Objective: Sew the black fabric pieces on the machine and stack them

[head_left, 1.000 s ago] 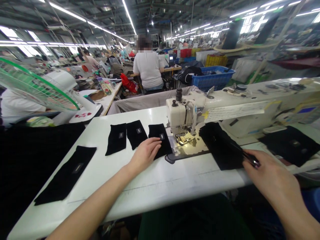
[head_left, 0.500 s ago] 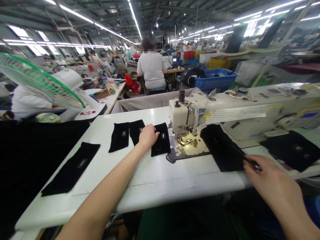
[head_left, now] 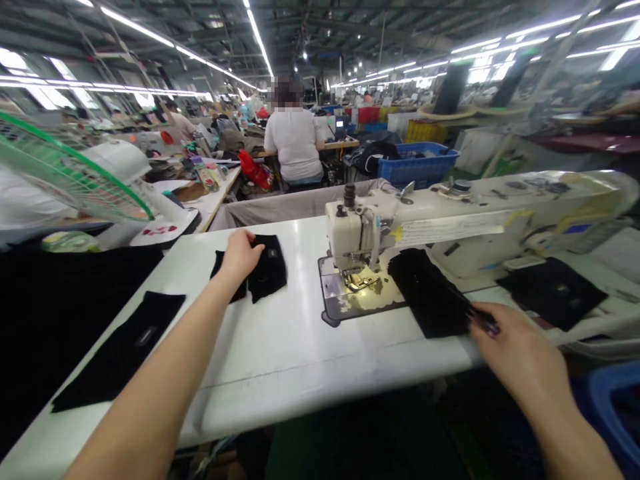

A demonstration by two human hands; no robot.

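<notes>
The black cloth piece at the left hand is flat and roughly rectangular, with one small label, lying on the white tabletop left of the sewing machine. The thumb and fingers are close together over its edge; whether they pinch it I cannot tell. They mostly hide a second piece. The right hand is closed around one dark tool, too blurred to identify. Three further black pieces show, making five visible.
</notes>
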